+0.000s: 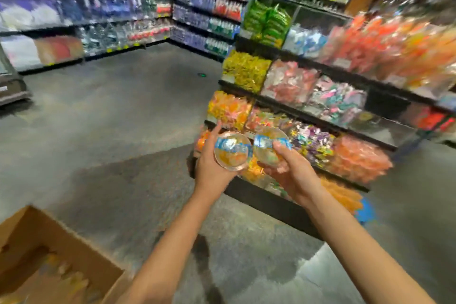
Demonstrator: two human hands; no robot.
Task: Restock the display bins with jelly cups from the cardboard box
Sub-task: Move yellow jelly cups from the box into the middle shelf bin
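My left hand [209, 168] grips a round clear jelly cup [232, 152] with a blue-and-white lid and orange fruit inside. My right hand [290, 170] grips a second jelly cup [267, 147] of the same kind. Both cups are held side by side in front of the lowest display bins [306, 143] of a tiered black rack. The open cardboard box [74, 252] sits at the bottom left, with blurred orange cups inside it.
The rack [320, 96] on the right holds clear bins of coloured sweets on several tiers. Shelves of packaged goods [98, 7] line the back walls. Grey concrete floor [111, 118] stretches between the box and the rack. The picture is motion-blurred.
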